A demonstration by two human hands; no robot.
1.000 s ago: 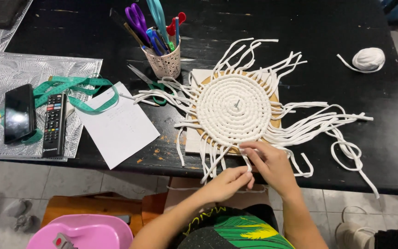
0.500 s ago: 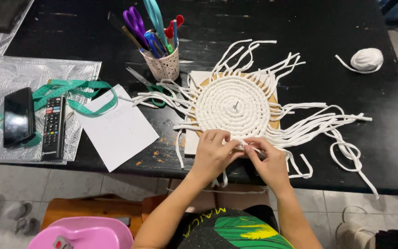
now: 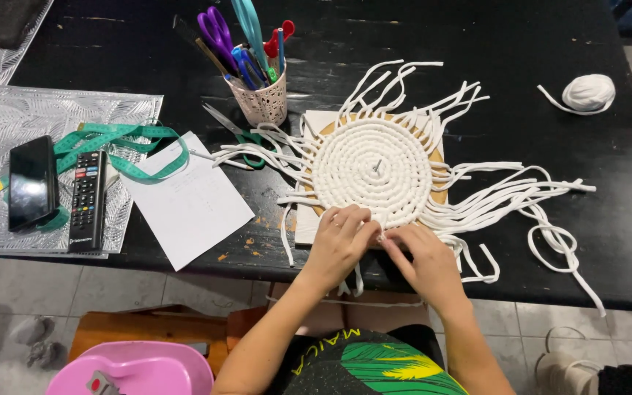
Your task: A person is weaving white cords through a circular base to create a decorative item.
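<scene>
Both hands meet at the near edge of the round coiled white cord mat point(image 3: 372, 172), which lies on a pale board point(image 3: 303, 219) on the black table point(image 3: 521, 44). The left hand point(image 3: 339, 245) and right hand point(image 3: 424, 262) have fingertips pressed together — pinching cord strands at the rim. The white cord ball point(image 3: 588, 93) sits far right.

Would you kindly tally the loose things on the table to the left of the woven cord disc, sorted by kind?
Phone: 1
Remote control: 1
Green tape measure: 1
White paper sheet: 1
Pen cup: 1
Scissors lying flat: 1
Total: 6
</scene>
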